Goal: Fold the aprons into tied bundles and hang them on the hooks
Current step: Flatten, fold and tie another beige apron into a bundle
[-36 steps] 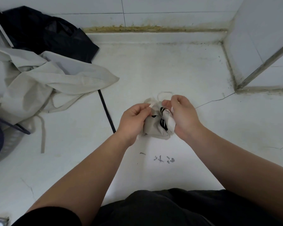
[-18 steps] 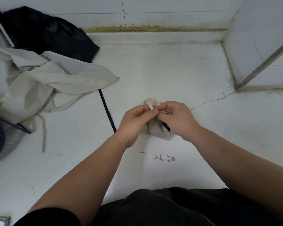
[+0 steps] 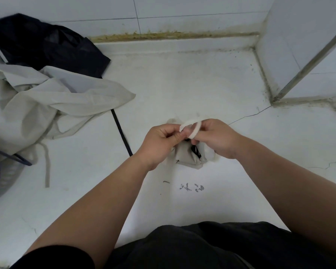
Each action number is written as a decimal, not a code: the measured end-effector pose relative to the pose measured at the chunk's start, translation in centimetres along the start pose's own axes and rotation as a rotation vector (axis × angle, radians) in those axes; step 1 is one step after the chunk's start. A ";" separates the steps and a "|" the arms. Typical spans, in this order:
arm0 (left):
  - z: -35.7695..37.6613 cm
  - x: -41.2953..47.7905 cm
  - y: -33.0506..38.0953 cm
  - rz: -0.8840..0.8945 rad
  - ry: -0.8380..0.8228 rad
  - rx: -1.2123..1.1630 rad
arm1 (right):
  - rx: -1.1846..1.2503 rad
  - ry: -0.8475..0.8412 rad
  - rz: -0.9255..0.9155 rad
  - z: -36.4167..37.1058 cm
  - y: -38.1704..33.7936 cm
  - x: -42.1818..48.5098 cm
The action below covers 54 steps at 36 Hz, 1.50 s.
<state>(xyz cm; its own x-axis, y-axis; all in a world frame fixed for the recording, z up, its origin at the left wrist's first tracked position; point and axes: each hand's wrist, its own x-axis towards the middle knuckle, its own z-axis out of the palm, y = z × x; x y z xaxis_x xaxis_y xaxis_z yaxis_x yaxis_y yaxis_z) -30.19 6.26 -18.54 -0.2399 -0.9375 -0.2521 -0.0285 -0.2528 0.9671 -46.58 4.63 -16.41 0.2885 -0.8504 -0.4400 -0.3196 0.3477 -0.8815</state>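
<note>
Matt cloth bundle [image 3: 186,155], glossy tiles [image 3: 182,84]

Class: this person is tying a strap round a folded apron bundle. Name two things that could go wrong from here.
1. The strap loop is only pinched between the left hand and the right hand. If it slips before a knot tightens, the beige bundle may fall open.
2. The black strap lies close by the left hand and might snag when the bundle is lifted.
</note>
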 end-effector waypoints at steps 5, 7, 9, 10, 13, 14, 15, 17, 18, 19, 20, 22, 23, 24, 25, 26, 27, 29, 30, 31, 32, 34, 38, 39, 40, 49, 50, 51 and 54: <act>-0.2 0.2 -0.5 -0.046 0.009 -0.050 | -0.208 -0.057 0.016 -0.5 -0.2 0.0; -0.2 0.4 -0.4 -0.042 0.010 -0.067 | -0.270 -0.013 -0.002 -0.4 -0.2 0.0; -0.1 0.6 -0.3 -0.025 0.010 -0.081 | -0.284 0.061 -0.044 -0.1 0.0 0.1; -0.1 0.6 -0.2 -0.020 0.004 -0.089 | -0.258 0.084 -0.048 0.1 -0.1 0.1; 0.2 0.5 -0.3 -0.033 -0.011 -0.116 | -0.097 0.083 -0.042 0.2 0.2 -0.1; 0.4 0.4 -0.4 -0.041 -0.009 -0.133 | -0.014 0.066 -0.033 0.2 0.2 -0.2; 0.4 0.4 -0.5 -0.044 -0.002 -0.143 | 0.084 0.041 -0.014 0.2 0.3 -0.2; 0.4 0.3 -0.6 -0.047 0.020 -0.152 | 0.287 0.003 0.061 0.2 0.2 -0.2; 0.4 0.3 -0.6 -0.049 0.032 -0.160 | 0.370 -0.015 0.098 0.2 0.3 -0.2; 0.4 0.3 -0.6 -0.049 0.038 -0.164 | 0.424 -0.038 0.122 0.0 0.3 -0.2; 0.5 0.3 -0.5 -0.049 0.040 -0.163 | 0.445 -0.063 0.139 -0.1 0.3 -0.2; 0.6 0.2 -0.5 -0.048 0.035 -0.148 | 0.394 -0.097 0.145 -0.4 0.0 -0.4; 0.7 0.2 -0.4 -0.045 0.034 -0.137 | 0.362 -0.105 0.142 -0.5 0.0 -0.5; 0.8 0.2 -0.4 -0.044 0.036 -0.129 | 0.333 -0.108 0.143 -0.6 0.0 -0.6; 0.7 0.3 -0.3 -0.042 0.040 -0.121 | 0.292 -0.118 0.137 -0.7 0.0 -0.7; 0.8 0.3 -0.2 -0.041 0.043 -0.116 | 0.215 -0.130 0.115 -0.7 -0.1 -0.8; 0.8 0.3 -0.2 -0.038 0.042 -0.112 | 0.097 -0.138 0.089 -0.8 -0.1 -0.9; 0.9 0.3 0.0 -0.027 0.022 -0.105 | -0.146 -0.111 0.042 -0.8 -0.1 -1.0; 1.0 0.2 0.2 -0.019 0.015 -0.098 | -0.203 -0.076 0.031 -0.8 0.0 -0.8; 1.1 0.2 0.2 -0.013 0.014 -0.092 | -0.200 -0.031 0.032 -0.8 0.1 -0.7; 1.2 0.2 0.4 -0.014 0.014 -0.094 | -0.161 0.012 0.040 -0.7 0.2 -0.6; 1.2 0.2 0.4 -0.027 0.016 -0.116 | -0.032 0.042 0.067 -0.4 0.3 -0.4; 1.2 0.1 0.3 -0.058 0.011 -0.175 | 0.439 -0.014 0.119 -0.4 0.3 -0.5; 1.2 0.1 0.2 -0.064 0.013 -0.187 | 0.554 -0.024 0.124 -0.6 0.3 -0.6; 1.2 0.1 0.2 -0.068 0.013 -0.196 | 0.637 -0.014 0.118 -0.7 0.3 -0.6; 1.3 -0.6 -0.5 -0.076 0.123 -0.256 | 0.507 0.459 -0.019 -0.3 2.4 -0.2; 1.4 -0.8 -0.7 -0.084 0.141 -0.263 | 0.385 0.488 -0.034 -0.2 2.7 -0.3; 1.4 -0.9 -1.0 -0.093 0.166 -0.272 | 0.283 0.518 -0.045 -0.1 2.8 -0.4; 1.6 -1.3 -1.8 -0.130 0.264 -0.295 | 0.167 0.605 -0.034 0.2 2.8 -0.9</act>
<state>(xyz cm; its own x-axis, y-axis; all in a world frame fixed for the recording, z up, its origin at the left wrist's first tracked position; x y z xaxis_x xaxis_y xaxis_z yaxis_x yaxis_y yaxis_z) -31.38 8.29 -19.91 0.0053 -0.9125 -0.4090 0.2460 -0.3952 0.8850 -47.52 6.51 -18.52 -0.2812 -0.9180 -0.2795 -0.1597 0.3320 -0.9297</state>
